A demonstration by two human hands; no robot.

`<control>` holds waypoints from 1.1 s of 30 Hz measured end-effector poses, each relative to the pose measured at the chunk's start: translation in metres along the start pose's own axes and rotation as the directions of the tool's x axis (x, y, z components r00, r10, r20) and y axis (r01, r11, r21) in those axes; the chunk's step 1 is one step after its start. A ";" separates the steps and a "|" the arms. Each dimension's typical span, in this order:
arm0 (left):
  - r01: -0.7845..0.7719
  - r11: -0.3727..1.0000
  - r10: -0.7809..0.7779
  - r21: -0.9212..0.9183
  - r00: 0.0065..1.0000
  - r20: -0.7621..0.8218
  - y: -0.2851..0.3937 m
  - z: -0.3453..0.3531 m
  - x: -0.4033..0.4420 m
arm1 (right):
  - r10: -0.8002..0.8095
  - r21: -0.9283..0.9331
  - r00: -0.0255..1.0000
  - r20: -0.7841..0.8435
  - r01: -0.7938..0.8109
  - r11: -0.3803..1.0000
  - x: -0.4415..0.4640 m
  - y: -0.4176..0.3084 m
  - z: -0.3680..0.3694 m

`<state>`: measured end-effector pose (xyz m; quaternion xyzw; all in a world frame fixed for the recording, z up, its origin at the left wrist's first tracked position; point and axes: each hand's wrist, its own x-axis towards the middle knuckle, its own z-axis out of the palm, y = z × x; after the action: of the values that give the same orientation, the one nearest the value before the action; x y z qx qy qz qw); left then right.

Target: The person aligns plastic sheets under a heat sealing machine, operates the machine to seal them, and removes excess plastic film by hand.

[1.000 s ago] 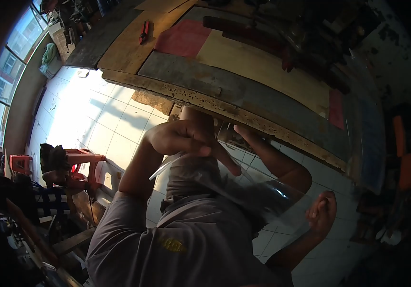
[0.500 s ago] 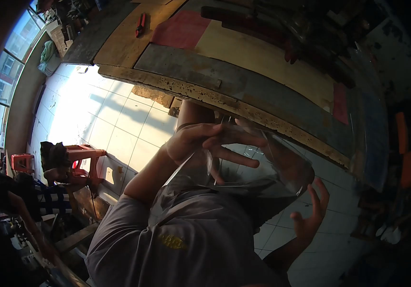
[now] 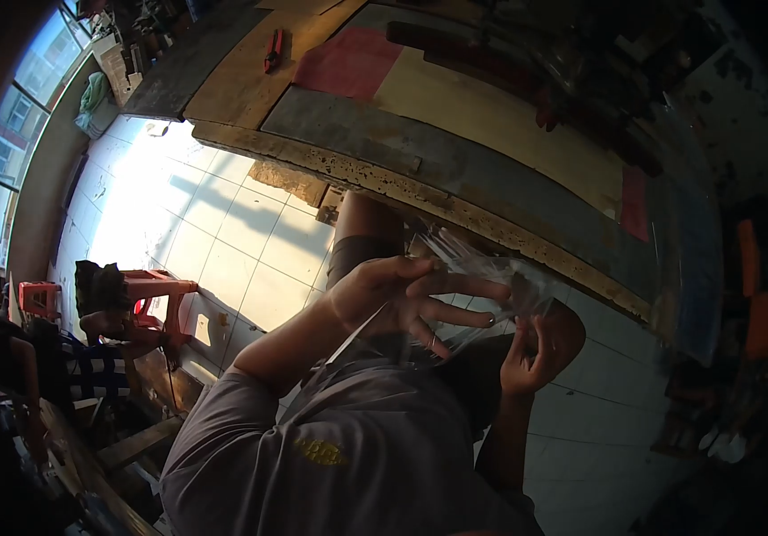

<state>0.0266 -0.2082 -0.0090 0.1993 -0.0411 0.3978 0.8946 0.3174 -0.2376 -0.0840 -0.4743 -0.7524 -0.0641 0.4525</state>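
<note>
A crumpled clear plastic sheet (image 3: 466, 259) hangs in front of my lap, below the workbench edge. My left hand (image 3: 411, 299) grips it near the thumb and forefinger, while the other fingers are spread across the film. A pale folded edge of the film runs down from this hand toward my shirt. At the right side of the sheet, my right hand (image 3: 527, 359) has its fingers and thumb curled together on the film. Glare and motion blur hide the exact contact there.
The workbench (image 3: 339, 170) crosses the top, bearing a red utility knife (image 3: 273, 51), red sheets (image 3: 348, 64) and a cream sheet (image 3: 464, 98). A red stool (image 3: 165, 290) stands on the tiled floor at left. Orange pieces (image 3: 760, 326) are at far right.
My right hand has moved up and left from beside my knee, its open fingers closing at the film. The sheet, spread wide before, is now bunched. My left hand has shifted slightly.
</note>
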 end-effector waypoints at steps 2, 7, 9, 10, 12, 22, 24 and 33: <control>-0.054 0.982 0.065 0.182 0.997 -0.051 0.007 0.010 -0.004 | -0.044 0.007 0.998 0.055 0.044 0.999 0.014 0.000 -0.008; -0.011 0.947 0.048 0.322 0.993 -0.106 0.019 0.007 -0.025 | -0.003 0.267 1.000 0.014 -0.001 0.964 0.042 0.001 -0.041; 0.082 0.961 -0.061 0.266 0.994 -0.086 0.019 -0.006 -0.023 | -0.119 0.267 0.992 0.035 0.105 0.958 0.052 0.002 -0.060; 0.130 0.962 -0.115 0.240 0.991 -0.076 0.019 -0.012 -0.023 | -0.174 0.265 0.984 0.047 0.156 0.952 0.059 -0.001 -0.070; 0.222 0.941 -0.189 0.257 0.971 -0.147 0.017 -0.002 -0.018 | -0.231 0.157 0.966 0.118 0.211 0.965 0.071 -0.010 -0.085; 0.299 0.586 -0.136 0.753 0.952 -0.273 0.020 0.028 0.000 | -0.220 0.074 0.956 0.196 0.209 0.975 0.089 -0.004 -0.102; 0.230 0.631 0.001 0.741 0.955 -0.297 0.015 0.025 0.003 | -0.220 0.098 0.954 0.201 0.204 0.974 0.089 0.002 -0.107; 0.267 0.654 0.055 0.708 0.916 -0.396 0.015 0.028 0.005 | -0.059 0.278 0.984 0.167 0.011 0.960 0.073 0.022 -0.107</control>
<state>0.0216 -0.2061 0.0224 0.4699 0.3140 0.3557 0.7444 0.3906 -0.2339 0.0246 -0.3968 -0.7989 0.0750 0.4457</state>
